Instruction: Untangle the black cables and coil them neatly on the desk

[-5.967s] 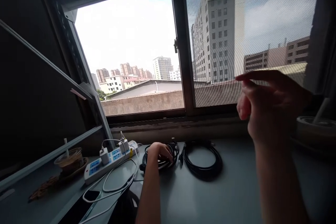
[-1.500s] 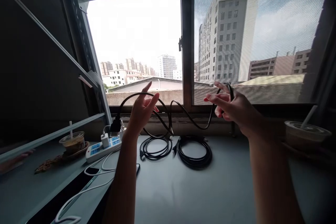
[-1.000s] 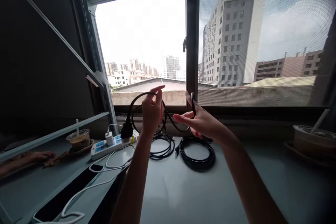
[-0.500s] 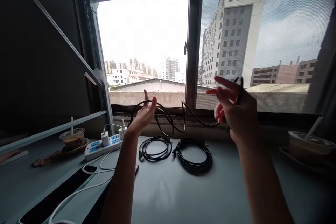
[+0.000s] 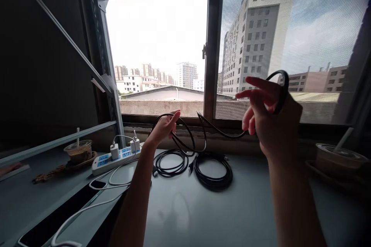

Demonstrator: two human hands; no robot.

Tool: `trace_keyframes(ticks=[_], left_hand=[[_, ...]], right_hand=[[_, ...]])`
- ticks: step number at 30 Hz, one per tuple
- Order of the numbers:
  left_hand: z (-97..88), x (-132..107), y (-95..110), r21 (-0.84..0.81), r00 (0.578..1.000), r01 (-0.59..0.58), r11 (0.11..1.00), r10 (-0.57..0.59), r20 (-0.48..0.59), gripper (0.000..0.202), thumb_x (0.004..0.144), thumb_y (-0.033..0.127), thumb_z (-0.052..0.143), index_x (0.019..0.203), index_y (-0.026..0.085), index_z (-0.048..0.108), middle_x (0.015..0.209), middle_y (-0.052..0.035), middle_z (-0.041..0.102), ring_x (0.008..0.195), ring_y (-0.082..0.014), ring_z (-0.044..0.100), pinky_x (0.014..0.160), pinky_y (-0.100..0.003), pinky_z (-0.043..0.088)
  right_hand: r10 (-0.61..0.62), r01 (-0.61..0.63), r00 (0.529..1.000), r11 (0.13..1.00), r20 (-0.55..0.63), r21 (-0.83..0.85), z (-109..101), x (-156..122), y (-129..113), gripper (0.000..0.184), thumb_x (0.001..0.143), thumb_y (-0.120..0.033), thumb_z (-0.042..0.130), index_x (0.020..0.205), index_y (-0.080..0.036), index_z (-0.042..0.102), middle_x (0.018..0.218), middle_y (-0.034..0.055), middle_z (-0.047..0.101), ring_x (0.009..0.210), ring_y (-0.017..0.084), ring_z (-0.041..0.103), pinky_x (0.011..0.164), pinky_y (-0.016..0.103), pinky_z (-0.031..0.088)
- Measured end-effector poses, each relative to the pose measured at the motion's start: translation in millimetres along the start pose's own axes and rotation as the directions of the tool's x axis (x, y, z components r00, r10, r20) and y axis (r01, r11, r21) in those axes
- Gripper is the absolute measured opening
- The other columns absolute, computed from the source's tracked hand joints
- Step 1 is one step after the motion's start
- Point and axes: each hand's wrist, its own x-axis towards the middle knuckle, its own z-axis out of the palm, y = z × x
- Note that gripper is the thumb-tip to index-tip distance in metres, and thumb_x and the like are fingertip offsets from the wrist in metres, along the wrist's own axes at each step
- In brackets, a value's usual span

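Observation:
A black cable [image 5: 205,133] hangs in loose bends between my two hands, above the desk. My left hand [image 5: 164,128] is closed round its looped part, thumb up. My right hand [image 5: 272,112], raised higher on the right, holds the other stretch. There the cable arches over the back of the hand, while the index and middle fingers point left and the lower fingers curl. The cable's ends cannot be made out. Below lie two coiled black cables: a smaller coil [image 5: 171,174] on the left and a thicker coil [image 5: 213,186] on the right.
A white power strip [image 5: 98,168] with plugged chargers stands at the left, its white cords trailing forward past a dark phone [image 5: 58,216]. Drink cups with straws sit at the left [image 5: 78,153] and right [image 5: 333,164]. A window [image 5: 213,65] rises behind the desk.
My left hand has moved slightly right and its fingers have closed round the cable. My right hand has shifted right, and the cable loop over it stands out larger.

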Motion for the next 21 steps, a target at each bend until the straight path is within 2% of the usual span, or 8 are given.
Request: trace_keyframes(ticks=[3,5,7,10,12,14,18,21], left_hand=[[4.5,0.7,9.5,-0.116,0.995,-0.04,0.992,0.03,-0.094,0.054,0.082,0.056,0.043,0.112,0.013,0.056,0.039,0.009,0.032,0.032,-0.0056,0.025,0.035,-0.018,0.022],[7.9,0.7,18.1,-0.18,0.978,-0.128,0.975,0.094,-0.187,0.047,0.082,0.05,0.047,0.113,0.016,0.055,0.039,0.0098,0.029,0.034,-0.0052,0.022,0.036,-0.017,0.018],[10.7,-0.5,27.4,-0.187,0.952,-0.2,0.962,0.145,-0.27,0.041,0.083,0.046,0.048,0.112,0.018,0.056,0.038,0.0098,0.029,0.034,-0.0052,0.022,0.037,-0.018,0.018],[13.5,-3.8,39.5,-0.164,0.921,-0.237,0.958,0.168,-0.35,0.037,0.083,0.043,0.049,0.111,0.022,0.057,0.037,0.0091,0.031,0.034,-0.0058,0.025,0.037,-0.018,0.02],[14.4,-6.1,44.9,-0.167,0.917,-0.249,0.954,0.176,-0.359,0.036,0.083,0.043,0.049,0.112,0.023,0.057,0.036,0.0087,0.032,0.033,-0.006,0.026,0.037,-0.018,0.02],[14.4,-8.0,48.3,-0.18,0.922,-0.259,0.949,0.188,-0.338,0.036,0.083,0.043,0.048,0.112,0.023,0.056,0.036,0.0087,0.032,0.032,-0.0059,0.025,0.037,-0.018,0.019],[12.6,-11.4,52.5,-0.206,0.931,-0.266,0.942,0.196,-0.308,0.037,0.084,0.044,0.047,0.114,0.024,0.055,0.036,0.0086,0.034,0.031,-0.0059,0.025,0.035,-0.018,0.02],[9.6,-14.2,56.6,-0.231,0.922,-0.272,0.934,0.185,-0.339,0.037,0.083,0.045,0.048,0.113,0.024,0.055,0.037,0.0082,0.037,0.031,-0.0059,0.026,0.034,-0.019,0.019]], right_hand=[[0.119,-0.117,0.989,0.993,0.088,-0.031,1.4,0.2,6.3,0.046,0.083,-0.039,0.051,0.126,-0.025,0.046,0.096,0.0063,0.066,0.032,0.003,0.042,0.025,0.017,0.025],[0.233,-0.221,0.954,0.972,0.19,-0.083,5.9,-1.2,13.8,0.057,0.081,-0.043,0.052,0.133,-0.025,0.037,0.1,0.0075,0.065,0.033,0.004,0.045,0.026,0.018,0.025],[0.346,-0.312,0.895,0.936,0.281,-0.161,12.8,-4.1,23.0,0.068,0.078,-0.049,0.054,0.137,-0.023,0.031,0.101,0.009,0.065,0.037,0.006,0.05,0.028,0.018,0.027],[0.477,-0.393,0.782,0.877,0.401,-0.277,24.3,-9.5,35.5,0.084,0.076,-0.056,0.053,0.142,-0.016,0.02,0.095,0.011,0.066,0.043,0.008,0.056,0.032,0.018,0.031],[0.506,-0.401,0.713,0.862,0.484,-0.311,30.4,-13.1,39.4,0.087,0.078,-0.055,0.052,0.144,-0.015,0.012,0.088,0.0094,0.067,0.042,0.009,0.055,0.035,0.018,0.035],[0.496,-0.395,0.674,0.868,0.548,-0.301,34.2,-16.3,38.6,0.087,0.079,-0.053,0.052,0.145,-0.018,0.007,0.076,0.005,0.066,0.039,0.008,0.051,0.037,0.019,0.038],[0.468,-0.405,0.645,0.88,0.604,-0.25,37.0,-20.5,29.8,0.083,0.08,-0.051,0.052,0.145,-0.019,0.01,0.06,-0.0006,0.061,0.036,0.007,0.045,0.037,0.019,0.038],[0.448,-0.394,0.667,0.89,0.596,-0.228,38.1,-21.4,24.5,0.082,0.079,-0.048,0.055,0.144,-0.019,0.014,0.064,0.0011,0.064,0.035,0.006,0.041,0.036,0.018,0.036]])
